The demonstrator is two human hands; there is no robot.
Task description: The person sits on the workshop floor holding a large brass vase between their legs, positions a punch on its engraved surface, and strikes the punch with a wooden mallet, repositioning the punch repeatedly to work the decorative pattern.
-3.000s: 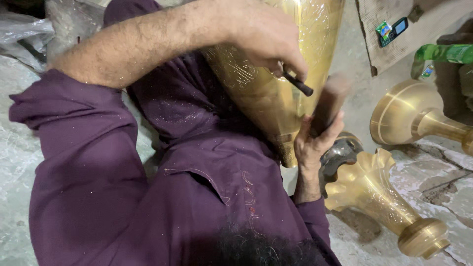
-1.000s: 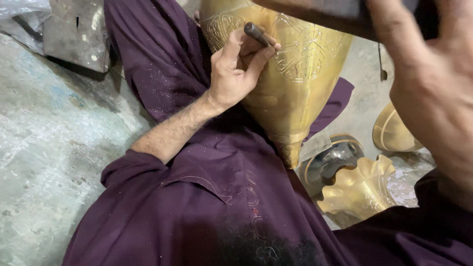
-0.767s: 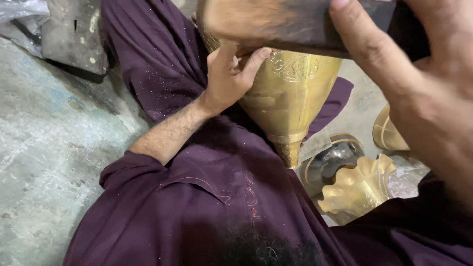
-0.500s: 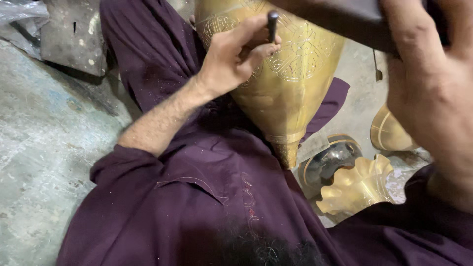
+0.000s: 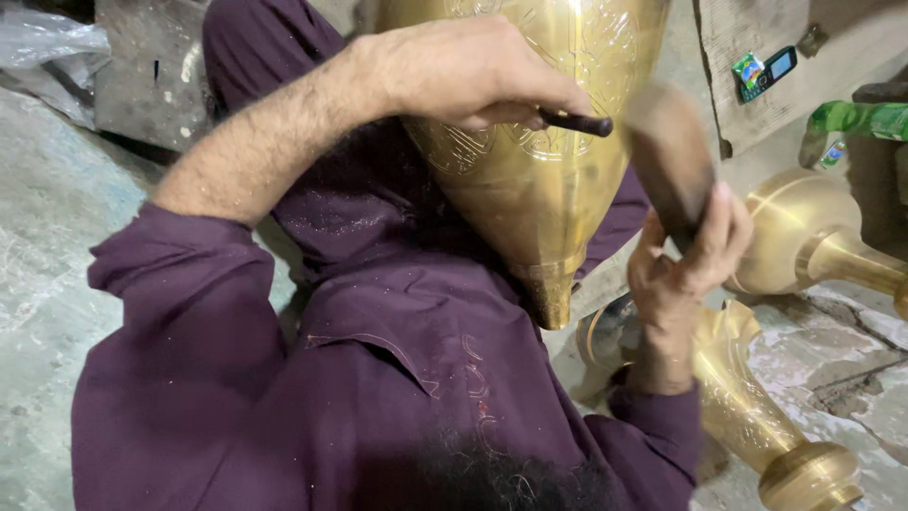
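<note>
A large engraved brass vessel rests narrow end down against my lap, over my purple clothing. My left hand is closed around a thin dark chisel whose tip lies against the vessel's engraved side. My right hand grips the handle of a hammer, and its blurred wooden head hangs just right of the chisel's end.
Brass trumpet-shaped parts lie at the right: one on the cracked floor, another under my right wrist. A small phone sits on a board at the top right beside a green object. A grey block stands at the upper left.
My view has shifted. My left arm has swung higher across the vessel with the chisel now pointing right, and the hammer has dropped from the top of the view to beside the chisel.
</note>
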